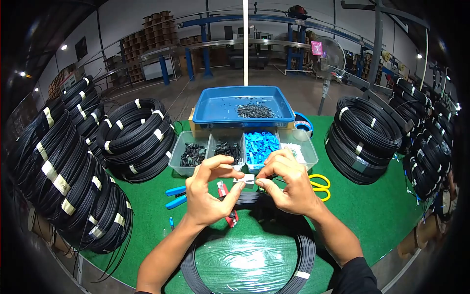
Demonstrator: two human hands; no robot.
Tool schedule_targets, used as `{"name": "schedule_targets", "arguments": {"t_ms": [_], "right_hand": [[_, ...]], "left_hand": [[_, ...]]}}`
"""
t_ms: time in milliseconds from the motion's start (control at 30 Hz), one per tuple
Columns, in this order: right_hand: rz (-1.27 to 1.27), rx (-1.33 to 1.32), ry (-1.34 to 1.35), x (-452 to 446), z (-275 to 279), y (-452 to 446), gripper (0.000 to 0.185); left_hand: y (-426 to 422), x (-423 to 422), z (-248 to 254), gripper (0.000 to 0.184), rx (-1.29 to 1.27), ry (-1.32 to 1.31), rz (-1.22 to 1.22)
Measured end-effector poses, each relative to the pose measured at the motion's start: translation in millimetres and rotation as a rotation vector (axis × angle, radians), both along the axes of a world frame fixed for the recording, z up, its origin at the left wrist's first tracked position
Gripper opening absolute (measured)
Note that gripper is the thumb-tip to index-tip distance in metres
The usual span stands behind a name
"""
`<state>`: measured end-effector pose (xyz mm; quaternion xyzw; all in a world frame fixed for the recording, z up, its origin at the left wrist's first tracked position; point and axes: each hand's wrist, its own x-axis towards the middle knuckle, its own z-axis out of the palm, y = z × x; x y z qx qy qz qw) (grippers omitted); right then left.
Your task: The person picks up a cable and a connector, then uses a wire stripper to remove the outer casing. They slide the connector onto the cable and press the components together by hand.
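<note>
My left hand (211, 190) is closed in a pinch, its thumb and index fingertips at a small whitish piece (248, 178) whose exact kind I cannot make out. Facing it, my right hand (288, 183) pinches the thin end of a black cable (279, 180) between thumb and fingers, close to that piece. Below both hands lies a large coil of black cable (306, 250), bound with pale tape. Small red-and-silver tools (232, 219) sit under my left hand, partly covered.
Behind the hands stands a clear divided bin (183, 169) with black, blue and white small parts. A blue tray (215, 115) holds dark pieces. Blue-handled pliers (176, 197) and yellow-handled scissors (320, 187) flank my hands. Stacked cable coils (134, 132) rise left and right (362, 142).
</note>
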<state>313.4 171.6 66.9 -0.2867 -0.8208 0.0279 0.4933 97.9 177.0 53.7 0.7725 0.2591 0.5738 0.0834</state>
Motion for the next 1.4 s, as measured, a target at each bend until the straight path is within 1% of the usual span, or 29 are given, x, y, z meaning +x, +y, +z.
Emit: {"name": "schedule_targets", "arguments": {"t_ms": [133, 200, 233, 267, 333, 467, 533, 600, 633, 733, 767, 800, 900, 1000, 1100, 1133, 1200, 1233, 1333, 1400], "right_hand": [[-0.018, 0.012, -0.009, 1, 0, 3, 0.010], [-0.018, 0.018, 0.001, 5, 0, 6, 0.010], [-0.030, -0.003, 0.003, 6, 0, 7, 0.010], [-0.042, -0.024, 0.005, 7, -1, 6, 0.010], [-0.043, -0.013, -0.019, 6, -1, 7, 0.010], [-0.020, -0.030, -0.021, 3, 1, 4, 0.010], [-0.005, -0.029, -0.033, 3, -1, 2, 0.011], [0.001, -0.041, -0.015, 1, -5, 2, 0.011], [-0.006, -0.053, -0.030, 1, -6, -1, 0.011], [-0.010, -0.039, -0.018, 1, -2, -2, 0.010], [0.000, -0.044, -0.009, 2, -3, -1, 0.010], [-0.007, -0.053, -0.014, 4, -2, -1, 0.010], [-0.039, -0.063, -0.010, 9, 1, 1, 0.009], [-0.041, -0.072, 0.001, 9, 3, 2, 0.010], [-0.026, -0.108, -0.004, 7, 0, 4, 0.010], [-0.010, -0.119, -0.004, 6, -2, 4, 0.010], [-0.004, -0.116, -0.009, 4, -1, 2, 0.010], [0.001, -0.102, -0.011, 2, -1, 1, 0.010], [0.026, -0.106, 0.009, -1, -1, 0, 0.009], [0.024, -0.101, 0.014, 0, -2, 1, 0.009]], "left_hand": [[-1, -4, 3, 0.052, -0.032, 0.010, 0.004], [-1, -8, 7, 0.049, -0.074, -0.100, -0.051], [1, -8, 8, 0.045, -0.068, -0.173, -0.041], [-1, -11, 9, 0.045, -0.124, -0.191, -0.035], [2, -14, 9, 0.045, -0.110, -0.185, -0.047], [2, -11, 9, 0.052, -0.108, -0.025, -0.066], [3, -7, 5, 0.056, -0.047, 0.071, -0.043], [5, -2, -1, 0.053, -0.051, 0.056, -0.022], [4, 0, -3, 0.047, -0.058, 0.054, 0.002], [-2, -3, 5, 0.046, -0.072, 0.051, -0.018], [-1, -6, 8, 0.044, -0.021, 0.056, 0.018], [0, -10, 9, 0.043, -0.058, 0.033, 0.032], [2, -21, 16, 0.044, -0.125, -0.063, 0.014], [8, -24, 13, 0.046, -0.165, -0.096, -0.011], [8, -20, 11, 0.049, -0.074, 0.053, -0.051], [5, -16, 10, 0.050, -0.068, 0.080, -0.033], [-1, -11, 15, 0.049, 0.031, 0.164, 0.030], [-1, -8, 11, 0.047, 0.018, 0.132, 0.034], [0, -8, 8, 0.045, 0.078, 0.157, 0.070], [0, -10, 10, 0.043, 0.074, 0.154, 0.066]]}}
